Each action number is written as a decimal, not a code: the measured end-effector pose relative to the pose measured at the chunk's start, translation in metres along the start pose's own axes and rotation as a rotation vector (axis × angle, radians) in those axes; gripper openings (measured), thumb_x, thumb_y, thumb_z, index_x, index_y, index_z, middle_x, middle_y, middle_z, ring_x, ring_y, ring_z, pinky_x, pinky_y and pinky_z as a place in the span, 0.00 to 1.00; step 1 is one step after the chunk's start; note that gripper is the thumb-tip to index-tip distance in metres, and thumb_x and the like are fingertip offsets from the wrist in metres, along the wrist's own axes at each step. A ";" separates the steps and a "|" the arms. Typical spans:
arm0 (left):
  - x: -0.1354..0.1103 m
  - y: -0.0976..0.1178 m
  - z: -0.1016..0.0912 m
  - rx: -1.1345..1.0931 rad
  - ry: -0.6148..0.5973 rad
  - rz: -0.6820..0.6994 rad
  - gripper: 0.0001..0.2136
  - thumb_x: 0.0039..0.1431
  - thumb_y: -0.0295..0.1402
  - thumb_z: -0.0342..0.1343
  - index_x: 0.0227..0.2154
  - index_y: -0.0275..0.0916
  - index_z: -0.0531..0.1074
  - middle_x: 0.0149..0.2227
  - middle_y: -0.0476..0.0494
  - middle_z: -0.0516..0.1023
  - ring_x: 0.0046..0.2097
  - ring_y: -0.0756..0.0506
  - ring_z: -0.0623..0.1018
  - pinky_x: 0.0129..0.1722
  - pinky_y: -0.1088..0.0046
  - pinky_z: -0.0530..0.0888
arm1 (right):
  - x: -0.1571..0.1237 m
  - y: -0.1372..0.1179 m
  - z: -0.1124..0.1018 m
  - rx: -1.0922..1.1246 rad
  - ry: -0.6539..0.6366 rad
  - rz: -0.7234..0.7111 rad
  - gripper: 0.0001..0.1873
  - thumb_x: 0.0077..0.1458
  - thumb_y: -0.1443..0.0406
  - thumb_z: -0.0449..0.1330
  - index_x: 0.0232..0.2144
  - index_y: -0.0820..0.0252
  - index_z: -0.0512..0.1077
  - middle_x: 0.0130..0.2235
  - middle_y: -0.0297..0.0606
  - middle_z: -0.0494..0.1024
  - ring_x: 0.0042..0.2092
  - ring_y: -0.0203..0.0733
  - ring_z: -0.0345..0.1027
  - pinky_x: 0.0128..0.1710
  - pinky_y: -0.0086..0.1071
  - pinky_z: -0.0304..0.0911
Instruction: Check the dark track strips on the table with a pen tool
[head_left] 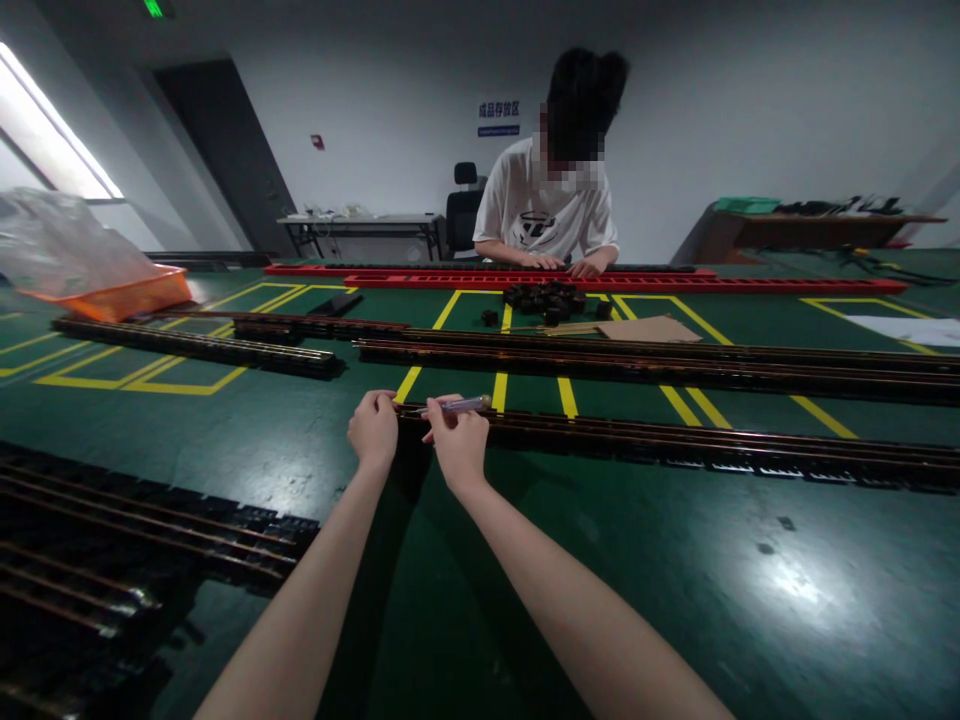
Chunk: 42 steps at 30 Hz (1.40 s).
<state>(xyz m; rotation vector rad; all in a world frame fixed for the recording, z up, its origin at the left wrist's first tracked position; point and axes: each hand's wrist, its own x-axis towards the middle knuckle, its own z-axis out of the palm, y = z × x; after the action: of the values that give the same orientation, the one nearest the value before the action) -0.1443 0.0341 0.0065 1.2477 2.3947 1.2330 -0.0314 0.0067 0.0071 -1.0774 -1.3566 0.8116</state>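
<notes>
My left hand is closed, its fingertips pinching the left end of a long dark rail that runs off to the right across the green floor. My right hand sits just beside it, fingers wrapped round a slim screwdriver with a clear purple handle, held level with its tip pointing left toward the rail's end. The two hands nearly touch. What the left fingers pinch is too small to make out.
More long dark rails lie parallel farther back, and others at lower left. A person in a white shirt works at a red rail. Small black parts, cardboard and an orange tray lie beyond.
</notes>
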 end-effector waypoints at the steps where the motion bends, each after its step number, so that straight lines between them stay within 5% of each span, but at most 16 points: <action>1: 0.000 0.000 0.000 0.002 -0.007 0.005 0.15 0.56 0.30 0.42 0.35 0.43 0.75 0.37 0.44 0.80 0.42 0.40 0.76 0.40 0.67 0.68 | 0.000 -0.001 -0.001 0.005 0.001 0.004 0.12 0.57 0.60 0.53 0.28 0.61 0.70 0.27 0.37 0.78 0.22 0.36 0.73 0.20 0.26 0.67; 16: -0.006 0.004 0.000 0.063 -0.085 0.092 0.14 0.59 0.35 0.42 0.34 0.44 0.74 0.35 0.43 0.79 0.36 0.40 0.77 0.32 0.69 0.67 | -0.001 -0.004 -0.014 0.013 0.059 0.004 0.11 0.55 0.59 0.54 0.28 0.62 0.68 0.26 0.37 0.77 0.20 0.35 0.71 0.16 0.24 0.65; 26: -0.015 0.009 0.003 0.088 -0.100 0.283 0.15 0.61 0.34 0.42 0.37 0.41 0.75 0.41 0.43 0.76 0.42 0.44 0.75 0.37 0.72 0.68 | 0.001 -0.004 -0.033 0.000 0.016 0.008 0.14 0.54 0.57 0.55 0.28 0.62 0.70 0.27 0.38 0.77 0.21 0.35 0.71 0.17 0.26 0.65; 42: -0.016 0.008 0.003 0.172 -0.116 0.349 0.15 0.59 0.32 0.43 0.35 0.40 0.77 0.40 0.42 0.77 0.40 0.43 0.74 0.39 0.69 0.69 | -0.003 -0.001 -0.038 0.024 0.088 0.008 0.16 0.53 0.53 0.55 0.29 0.62 0.69 0.27 0.38 0.78 0.21 0.37 0.71 0.18 0.27 0.65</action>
<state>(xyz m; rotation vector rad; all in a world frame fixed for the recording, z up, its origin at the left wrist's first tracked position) -0.1276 0.0263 0.0071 1.7970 2.3058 1.0134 0.0055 -0.0009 0.0107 -1.0878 -1.2664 0.7753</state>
